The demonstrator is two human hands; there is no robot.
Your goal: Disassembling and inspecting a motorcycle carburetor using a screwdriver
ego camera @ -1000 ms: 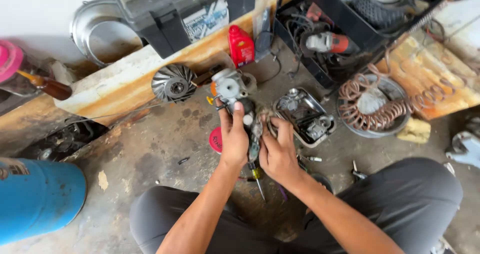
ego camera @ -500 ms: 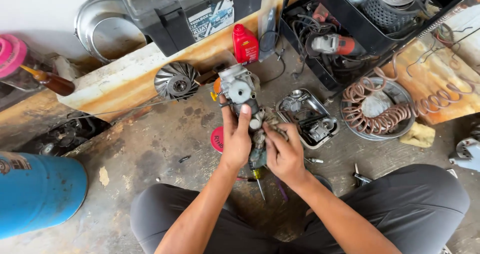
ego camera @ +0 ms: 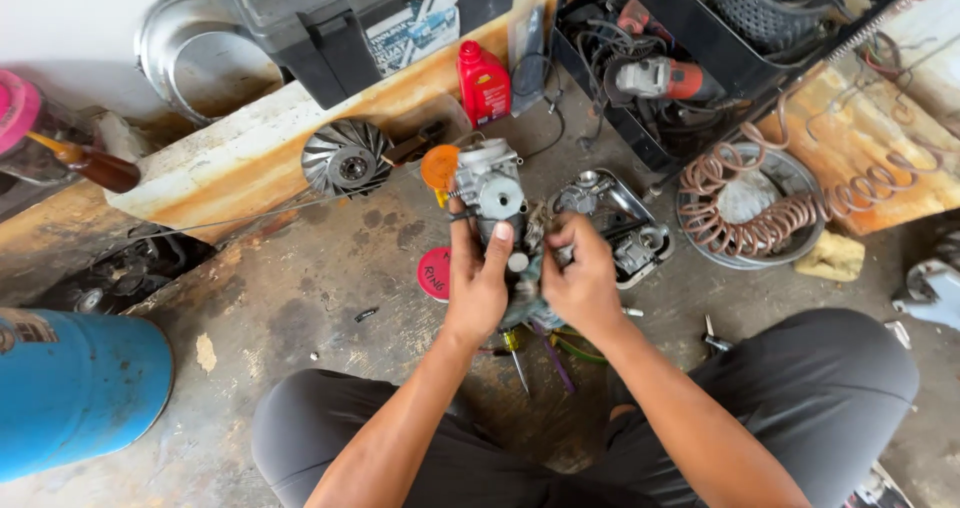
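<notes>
Both hands, L point(ego camera: 478, 293) & R point(ego camera: 583, 283), closed round cast-metal carburetor point(ego camera: 492, 190); long axis runs away from the person, over stained concrete floor point(ego camera: 300, 288).

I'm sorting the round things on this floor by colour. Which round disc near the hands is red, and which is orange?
The red disc lies flat on the concrete beside the left hand. The orange disc sits higher, against the grey carburetor.

Dull cast-metal carburetor point(ego camera: 492, 190), glossy red plastic bottle point(ego camera: 484, 82), rough stained concrete floor point(ego camera: 300, 298), and worn painted wood plank point(ego camera: 230, 153).
</notes>
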